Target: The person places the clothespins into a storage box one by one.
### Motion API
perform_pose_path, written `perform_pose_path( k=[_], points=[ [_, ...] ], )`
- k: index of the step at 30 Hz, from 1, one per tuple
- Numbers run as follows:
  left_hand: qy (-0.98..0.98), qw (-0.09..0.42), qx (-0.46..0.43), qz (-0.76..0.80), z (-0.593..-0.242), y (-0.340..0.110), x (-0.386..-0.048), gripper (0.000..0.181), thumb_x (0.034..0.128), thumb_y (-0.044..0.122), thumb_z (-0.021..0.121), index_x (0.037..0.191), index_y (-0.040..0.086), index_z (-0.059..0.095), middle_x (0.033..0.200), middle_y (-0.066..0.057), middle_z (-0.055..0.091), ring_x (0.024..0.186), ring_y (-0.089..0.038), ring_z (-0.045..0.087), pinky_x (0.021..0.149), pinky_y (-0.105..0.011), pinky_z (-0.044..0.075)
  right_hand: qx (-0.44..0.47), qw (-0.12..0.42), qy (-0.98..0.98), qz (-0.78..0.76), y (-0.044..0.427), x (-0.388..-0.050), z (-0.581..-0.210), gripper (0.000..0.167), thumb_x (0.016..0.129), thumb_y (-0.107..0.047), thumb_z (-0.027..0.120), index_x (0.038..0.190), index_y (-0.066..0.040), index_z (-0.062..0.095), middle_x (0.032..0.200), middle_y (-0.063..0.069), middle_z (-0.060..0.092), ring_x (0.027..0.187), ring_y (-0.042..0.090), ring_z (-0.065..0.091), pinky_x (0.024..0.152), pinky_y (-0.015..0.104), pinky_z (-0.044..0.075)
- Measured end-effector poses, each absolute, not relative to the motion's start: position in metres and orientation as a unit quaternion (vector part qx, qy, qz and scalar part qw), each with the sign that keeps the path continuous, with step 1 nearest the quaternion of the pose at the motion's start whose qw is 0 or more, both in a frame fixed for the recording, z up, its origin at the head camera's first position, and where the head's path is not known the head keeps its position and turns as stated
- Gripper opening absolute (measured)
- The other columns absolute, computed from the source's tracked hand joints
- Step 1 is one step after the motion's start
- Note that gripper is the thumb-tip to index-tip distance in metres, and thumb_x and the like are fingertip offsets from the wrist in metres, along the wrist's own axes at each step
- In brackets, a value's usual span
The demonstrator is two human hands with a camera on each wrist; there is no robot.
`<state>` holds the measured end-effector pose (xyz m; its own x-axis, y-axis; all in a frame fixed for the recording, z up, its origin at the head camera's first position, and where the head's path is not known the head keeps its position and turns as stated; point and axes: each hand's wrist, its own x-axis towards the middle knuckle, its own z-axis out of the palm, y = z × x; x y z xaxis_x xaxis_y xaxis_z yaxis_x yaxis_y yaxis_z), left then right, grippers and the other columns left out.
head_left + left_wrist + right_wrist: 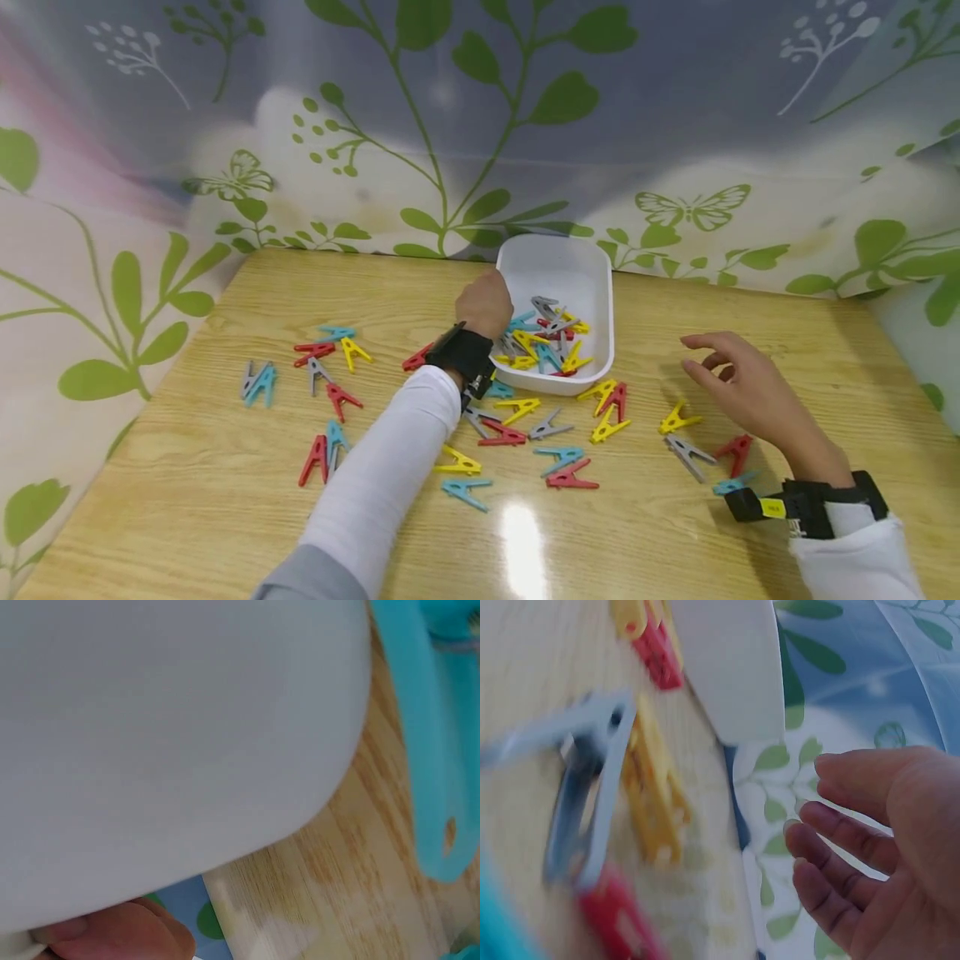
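Observation:
My left hand point(486, 304) grips the left rim of a white plastic box point(558, 262); in the left wrist view its fingers point(124, 934) curl at the box's edge. Inside the box lie clothespins point(548, 358) in yellow, red, grey and light blue. To the right of the box, my right hand point(738, 383) hovers over the table, fingers loosely bent and holding nothing. Below it are a yellow clothespin point(678, 418), a grey clothespin point(688, 457), a red clothespin point(735, 452) and a light blue clothespin point(733, 484), partly covered by the wrist camera.
More clothespins lie scattered on the wooden table point(637, 542), in a group at the left point(315, 350) and in front of the box point(504, 432). My left forearm covers part of the table. A leaf-patterned cloth point(420, 125) hangs along the back and sides.

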<state>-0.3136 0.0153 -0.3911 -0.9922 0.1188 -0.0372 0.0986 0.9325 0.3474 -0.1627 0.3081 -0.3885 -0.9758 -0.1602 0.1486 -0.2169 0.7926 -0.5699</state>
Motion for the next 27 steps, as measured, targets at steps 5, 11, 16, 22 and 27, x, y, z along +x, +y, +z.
perform_pose_path(
  k=[5,11,16,22,27],
  points=[
    [0.984,0.031,0.048,0.167,-0.391,0.015,-0.315,0.026,0.0974,0.017,0.053,0.117,0.000,0.059,0.100,-0.014,0.067,0.085,-0.030,0.066,0.071,-0.040,0.054,0.125,0.022,-0.951,0.283,0.332,-0.145,-0.397,0.029,0.095,-0.007,0.059,0.123,-0.001,0.060,0.118,0.016,0.055,0.084,0.007,0.050,0.065,0.025,0.047],
    [0.985,0.030,0.044,0.166,-0.389,0.016,-0.314,0.025,0.0968,0.017,0.055,0.114,0.001,0.061,0.100,-0.013,0.067,0.086,-0.030,0.066,0.072,-0.040,0.054,0.163,-0.021,-0.947,0.276,0.352,-0.123,-0.405,0.030,0.089,0.003,0.061,0.119,-0.005,0.063,0.116,0.013,0.059,0.078,0.003,0.049,0.061,0.025,0.047],
    [0.984,0.025,0.045,0.168,-0.389,0.016,-0.315,0.023,0.0966,0.017,0.055,0.111,0.001,0.063,0.098,-0.014,0.067,0.084,-0.030,0.066,0.071,-0.040,0.054,0.240,-0.003,-0.927,0.287,0.358,-0.112,-0.413,0.041,0.080,0.014,0.063,0.114,-0.007,0.066,0.112,0.006,0.064,0.074,0.002,0.044,0.057,0.023,0.039],
    [0.985,0.023,0.042,0.166,-0.392,0.016,-0.317,0.022,0.0963,0.016,0.055,0.110,0.001,0.062,0.097,-0.015,0.067,0.083,-0.030,0.066,0.070,-0.040,0.054,0.272,0.025,-0.927,0.258,0.356,-0.107,-0.422,0.051,0.070,0.014,0.071,0.111,-0.015,0.068,0.110,-0.007,0.066,0.084,0.003,0.044,0.067,0.025,0.032],
    [0.985,0.031,0.041,0.165,-0.393,0.018,-0.316,0.023,0.0963,0.017,0.055,0.111,0.000,0.062,0.097,-0.015,0.067,0.084,-0.030,0.066,0.070,-0.041,0.054,0.264,0.011,-0.931,0.252,0.353,-0.105,-0.423,0.042,0.068,0.001,0.082,0.105,-0.014,0.070,0.105,-0.006,0.067,0.085,0.004,0.050,0.070,0.024,0.029]
  ],
)
